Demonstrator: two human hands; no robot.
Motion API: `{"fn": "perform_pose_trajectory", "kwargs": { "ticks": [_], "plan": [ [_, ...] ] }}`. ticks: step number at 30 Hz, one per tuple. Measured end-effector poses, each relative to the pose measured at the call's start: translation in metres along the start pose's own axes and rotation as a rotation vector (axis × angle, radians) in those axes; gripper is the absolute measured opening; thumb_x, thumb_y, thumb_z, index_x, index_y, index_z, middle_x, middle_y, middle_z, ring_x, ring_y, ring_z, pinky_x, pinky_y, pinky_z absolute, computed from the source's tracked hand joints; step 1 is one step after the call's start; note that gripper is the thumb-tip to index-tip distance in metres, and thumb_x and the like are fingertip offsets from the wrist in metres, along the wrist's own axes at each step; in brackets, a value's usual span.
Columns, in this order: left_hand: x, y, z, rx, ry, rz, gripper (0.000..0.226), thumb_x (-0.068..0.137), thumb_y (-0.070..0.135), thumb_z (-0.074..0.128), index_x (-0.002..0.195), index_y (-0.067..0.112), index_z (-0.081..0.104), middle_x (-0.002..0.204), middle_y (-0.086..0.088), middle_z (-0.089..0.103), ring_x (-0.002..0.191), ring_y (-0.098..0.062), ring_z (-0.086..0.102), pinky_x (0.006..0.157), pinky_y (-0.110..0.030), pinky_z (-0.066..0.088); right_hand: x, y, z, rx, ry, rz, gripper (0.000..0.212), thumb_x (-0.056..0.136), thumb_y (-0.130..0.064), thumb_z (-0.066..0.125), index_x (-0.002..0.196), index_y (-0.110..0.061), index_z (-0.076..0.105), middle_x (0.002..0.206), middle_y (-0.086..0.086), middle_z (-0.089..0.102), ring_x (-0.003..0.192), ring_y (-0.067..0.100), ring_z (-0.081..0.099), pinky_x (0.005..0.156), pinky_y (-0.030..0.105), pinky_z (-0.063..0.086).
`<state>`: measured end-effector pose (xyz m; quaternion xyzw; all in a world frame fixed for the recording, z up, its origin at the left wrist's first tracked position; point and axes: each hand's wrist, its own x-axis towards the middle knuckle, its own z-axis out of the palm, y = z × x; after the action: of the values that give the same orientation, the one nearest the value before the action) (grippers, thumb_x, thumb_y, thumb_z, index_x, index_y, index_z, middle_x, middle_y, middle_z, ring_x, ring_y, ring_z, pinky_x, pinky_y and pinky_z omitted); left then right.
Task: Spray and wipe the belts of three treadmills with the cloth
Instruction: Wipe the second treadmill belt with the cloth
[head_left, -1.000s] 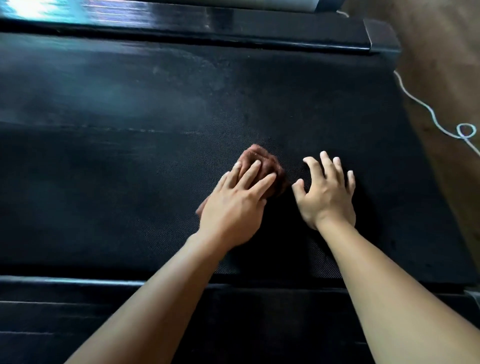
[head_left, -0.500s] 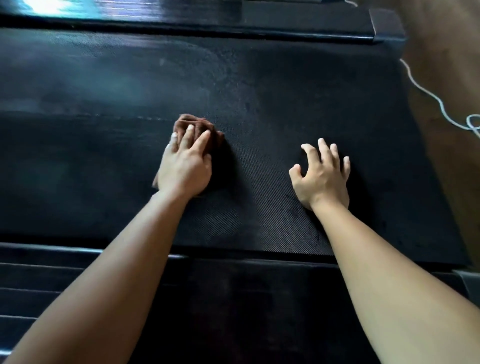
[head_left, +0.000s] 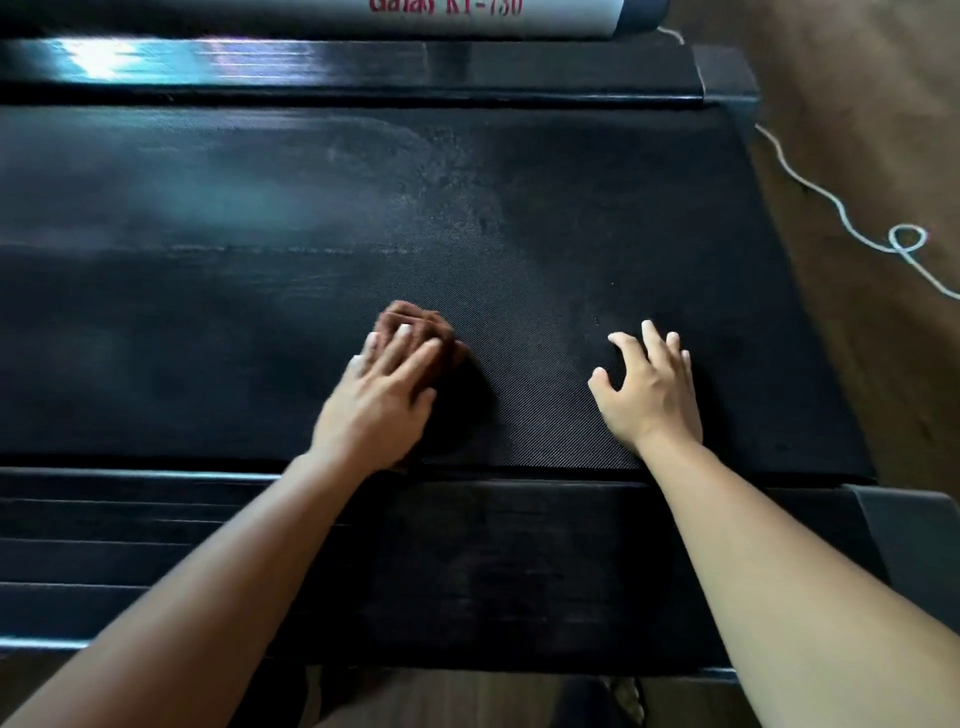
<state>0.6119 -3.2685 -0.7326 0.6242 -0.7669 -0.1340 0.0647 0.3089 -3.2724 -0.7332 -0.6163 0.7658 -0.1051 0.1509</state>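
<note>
While your left hand (head_left: 376, 410) presses the brown cloth (head_left: 415, 318) against the treadmill belt (head_left: 571, 234) with straight fingers, your right hand (head_left: 649, 395) rests on the belt apart from it, fingers spread, holding nothing. A white cord (head_left: 831, 202) lies on the floor (head_left: 857, 104).

Dim, glare upper left, left hand (head_left: 374, 410) seemingly motion-blurred

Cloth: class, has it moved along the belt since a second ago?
Yes. The cloth, under the left hand, now lies further left, farther from the belt's right edge, than a second ago.
</note>
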Motion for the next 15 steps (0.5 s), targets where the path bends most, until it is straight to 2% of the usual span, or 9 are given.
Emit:
{"fn": "perform_pose_trajectory", "kwargs": {
  "ticks": [4, 7, 11, 15],
  "plan": [
    [0.006, -0.040, -0.005, 0.024, 0.069, -0.130, 0.063, 0.099, 0.037, 0.048, 0.158, 0.027, 0.031, 0.167, -0.009, 0.018, 0.157, -0.028, 0.007, 0.128, -0.038, 0.004, -0.028, 0.021, -0.012, -0.068, -0.022, 0.049, 0.054, 0.098, -0.047, 0.042, 0.149, -0.032, 0.036, 0.167, 0.006, 0.009, 0.153, 0.030, 0.000, 0.123, 0.044, -0.004],
    [0.018, -0.033, -0.003, 0.025, 0.063, -0.189, 0.063, 0.101, 0.036, 0.048, 0.160, 0.029, 0.024, 0.169, -0.008, 0.011, 0.157, -0.026, -0.001, 0.127, -0.035, -0.002, -0.050, 0.037, -0.016, -0.108, -0.057, 0.072, 0.057, 0.099, -0.053, 0.035, 0.152, -0.036, 0.029, 0.167, 0.003, 0.005, 0.153, 0.027, -0.003, 0.123, 0.048, -0.007],
    [0.039, -0.003, 0.002, 0.049, 0.049, -0.224, 0.065, 0.101, 0.040, 0.041, 0.161, 0.030, 0.018, 0.170, -0.008, 0.006, 0.157, -0.030, -0.003, 0.127, -0.037, -0.003, -0.069, 0.049, -0.020, -0.152, -0.068, 0.065, 0.060, 0.098, -0.059, 0.028, 0.155, -0.040, 0.021, 0.167, 0.002, 0.002, 0.153, 0.025, -0.004, 0.122, 0.050, -0.008],
    [0.065, 0.050, 0.017, 0.087, -0.009, -0.127, 0.068, 0.097, 0.045, 0.031, 0.161, 0.030, 0.015, 0.170, -0.009, 0.005, 0.156, -0.031, -0.002, 0.127, -0.043, 0.002, -0.084, 0.062, -0.025, -0.198, -0.089, 0.082, 0.063, 0.097, -0.063, 0.022, 0.155, -0.042, 0.016, 0.167, 0.001, -0.001, 0.153, 0.025, -0.007, 0.122, 0.051, -0.009]
  ]
}}
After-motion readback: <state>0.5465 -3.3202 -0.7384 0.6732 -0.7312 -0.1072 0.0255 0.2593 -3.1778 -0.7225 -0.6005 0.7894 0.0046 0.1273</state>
